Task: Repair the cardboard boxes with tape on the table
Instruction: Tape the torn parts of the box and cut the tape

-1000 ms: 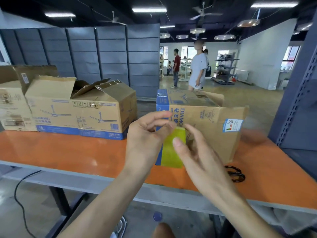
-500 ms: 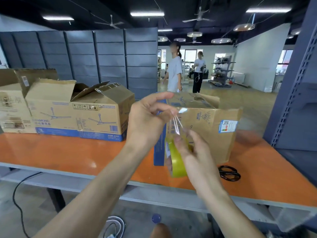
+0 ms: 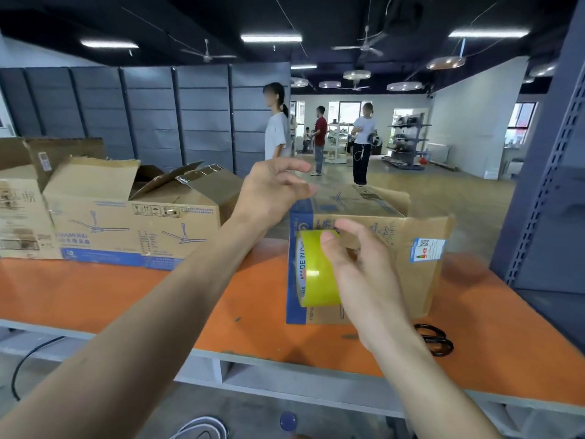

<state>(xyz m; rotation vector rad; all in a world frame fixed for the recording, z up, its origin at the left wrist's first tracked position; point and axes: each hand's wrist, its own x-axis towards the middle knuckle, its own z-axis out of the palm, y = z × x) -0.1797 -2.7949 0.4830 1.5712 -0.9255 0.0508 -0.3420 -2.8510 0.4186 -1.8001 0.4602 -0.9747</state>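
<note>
With the right hand [image 3: 357, 277] gripping the tape [image 3: 316, 270] before the box [image 3: 395, 248] on the table [image 3: 126, 296], and the left hand [image 3: 275, 191] raised at the box's top corner, its grasp unclear, a slack pull could have let it fold onto itself.

grey panel wall [image 3: 152, 122] | dark ceiling [image 3: 316, 14] (strip lights [image 3: 270, 38] lit) | far windows [image 3: 345, 112]

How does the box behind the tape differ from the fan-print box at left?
The near box has top flaps folded down; the fan-print box has them open and ragged. The near box sits closer to the front of the table; the fan-print box farther back. Both are brown cardboard with blue bands.
</note>
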